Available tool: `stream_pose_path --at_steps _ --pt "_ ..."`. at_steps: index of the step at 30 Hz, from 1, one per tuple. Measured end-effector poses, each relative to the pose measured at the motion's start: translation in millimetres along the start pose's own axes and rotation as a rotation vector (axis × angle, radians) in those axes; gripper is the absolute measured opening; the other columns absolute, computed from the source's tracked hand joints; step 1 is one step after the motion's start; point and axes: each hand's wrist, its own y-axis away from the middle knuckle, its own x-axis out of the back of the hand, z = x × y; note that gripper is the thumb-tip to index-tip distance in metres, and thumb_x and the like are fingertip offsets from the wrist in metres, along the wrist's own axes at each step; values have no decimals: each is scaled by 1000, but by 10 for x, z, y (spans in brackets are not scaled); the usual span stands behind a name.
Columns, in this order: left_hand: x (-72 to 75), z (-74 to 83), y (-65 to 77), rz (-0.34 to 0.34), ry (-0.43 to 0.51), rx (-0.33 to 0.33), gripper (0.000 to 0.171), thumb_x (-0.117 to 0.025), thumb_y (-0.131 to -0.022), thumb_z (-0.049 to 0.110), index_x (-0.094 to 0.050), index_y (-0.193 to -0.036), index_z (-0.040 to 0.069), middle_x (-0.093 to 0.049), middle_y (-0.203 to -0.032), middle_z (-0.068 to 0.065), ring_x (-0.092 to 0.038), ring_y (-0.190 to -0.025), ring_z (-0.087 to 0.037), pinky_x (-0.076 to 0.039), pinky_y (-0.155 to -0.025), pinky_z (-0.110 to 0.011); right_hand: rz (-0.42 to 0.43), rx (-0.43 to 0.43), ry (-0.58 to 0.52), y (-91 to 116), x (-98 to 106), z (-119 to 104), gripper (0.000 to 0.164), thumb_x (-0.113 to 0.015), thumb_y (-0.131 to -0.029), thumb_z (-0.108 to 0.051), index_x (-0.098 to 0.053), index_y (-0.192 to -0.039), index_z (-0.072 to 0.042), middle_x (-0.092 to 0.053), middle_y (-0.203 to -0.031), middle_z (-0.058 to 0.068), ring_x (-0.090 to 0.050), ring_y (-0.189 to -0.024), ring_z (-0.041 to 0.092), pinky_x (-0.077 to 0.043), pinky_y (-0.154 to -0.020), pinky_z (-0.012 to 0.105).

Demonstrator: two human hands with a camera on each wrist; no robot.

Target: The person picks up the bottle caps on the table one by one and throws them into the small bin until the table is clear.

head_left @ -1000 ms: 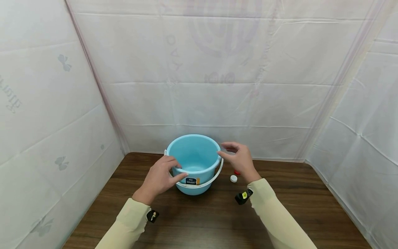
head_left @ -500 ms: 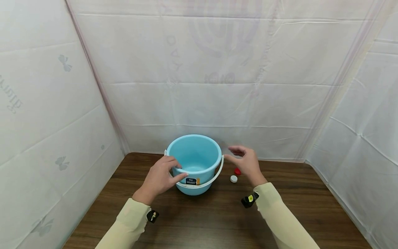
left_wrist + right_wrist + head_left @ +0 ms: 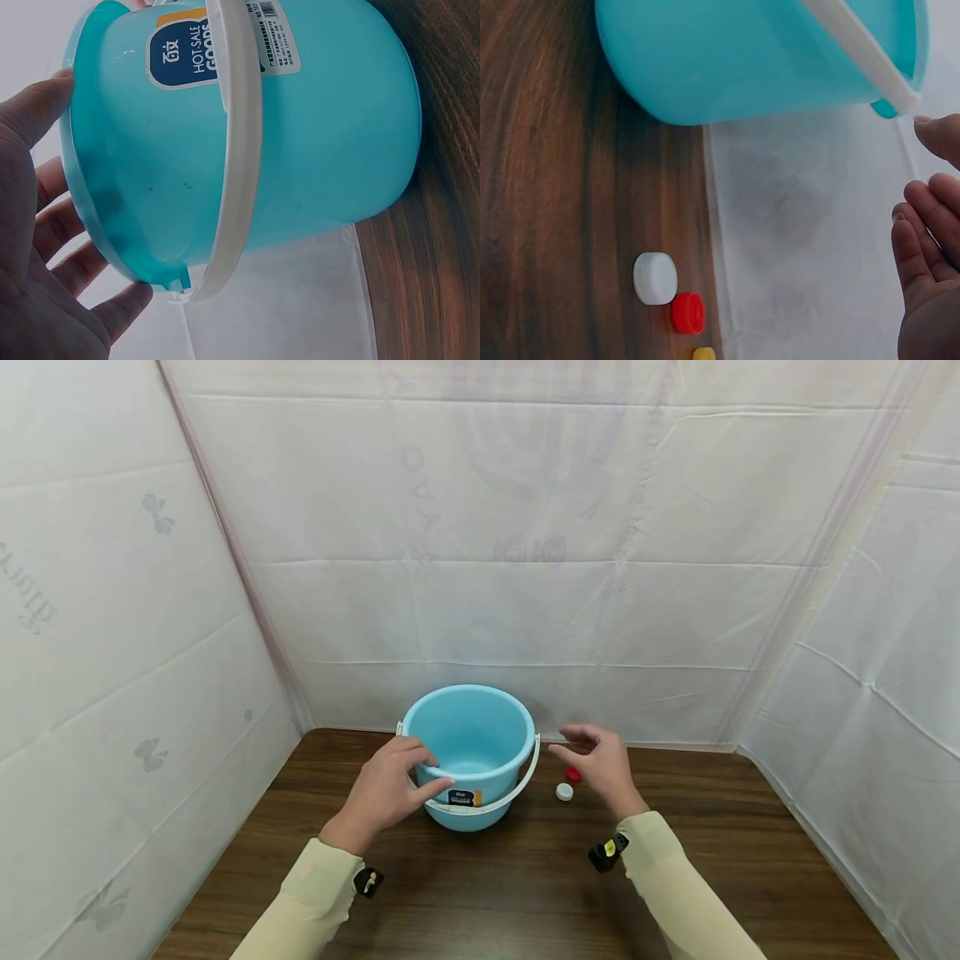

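Observation:
A light blue bucket [image 3: 465,787] with a white handle [image 3: 525,781] stands upright on the table. My left hand [image 3: 386,785] holds its near left rim, with the fingers over the edge and the thumb on the rim. In the left wrist view, the bucket's label [image 3: 184,56] shows beside the handle. My right hand [image 3: 600,766] is in the air to the right of the bucket, fingers loosely bent and holding nothing. Near it lie a white bottle cap [image 3: 564,792] and a red bottle cap [image 3: 573,774]. The right wrist view also shows part of a yellow cap [image 3: 703,354].
The dark wooden table [image 3: 480,902] is bordered at the back and sides by white printed sheets [image 3: 525,610]. The bucket stands near the back sheet.
My right hand has moved away from the bucket's right rim, rightward and slightly toward me, uncovering more of the red cap. My left hand and the bucket have stayed in place.

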Motion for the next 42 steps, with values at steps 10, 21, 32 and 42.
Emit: stream_pose_path --at_steps 10,21,32,42 --pt "1 5 0 2 -10 2 28 -88 -79 45 -72 -85 22 -64 -90 7 -58 -88 -15 -54 -74 -33 19 2 -5 57 -54 203 41 -89 -81 -32 -77 -114 -10 -76 -116 12 -71 -106 33 -58 -93 49" --pt "-4 5 -1 18 -12 -26 28 -88 -79 44 -73 -86 21 -65 -90 7 -59 -88 -14 -54 -74 -32 27 -36 16 104 -102 376 44 -89 -81 -32 -76 -117 -9 -75 -119 12 -71 -109 32 -57 -95 50" --pt "1 3 -1 17 -14 -27 28 -88 -79 43 -73 -86 21 -65 -90 7 -58 -89 -13 -54 -74 -32 13 -93 43 158 -150 520 42 -88 -82 -29 -76 -116 -7 -75 -117 17 -72 -104 32 -58 -92 49" --pt "6 3 -6 12 -8 -23 28 -88 -79 43 -73 -86 21 -65 -90 7 -60 -87 -17 -54 -74 -33 2 -124 42 180 -185 640 40 -88 -82 -27 -76 -115 -7 -75 -116 16 -71 -108 35 -58 -94 48"
